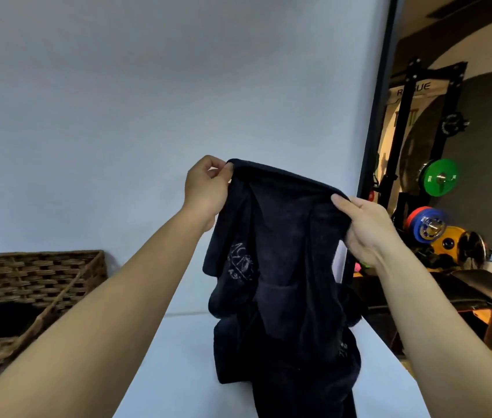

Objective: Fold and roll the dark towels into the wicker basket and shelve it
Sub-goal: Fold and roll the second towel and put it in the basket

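I've got the towel [277, 251] up over the table [184, 342], left hand [205, 188] and right hand [365, 230] pinching its top edge; basket [36, 276] far left. It hangs bunched, so folding now risks a crooked, lumpy roll.

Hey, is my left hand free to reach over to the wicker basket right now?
Probably not yet. The left hand pinches a top corner of the dark towel, the right hand holding the other. Nothing blocks the way to the wicker basket at left.

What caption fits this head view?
Both hands, left and right, hold a dark towel up beside the wicker basket.
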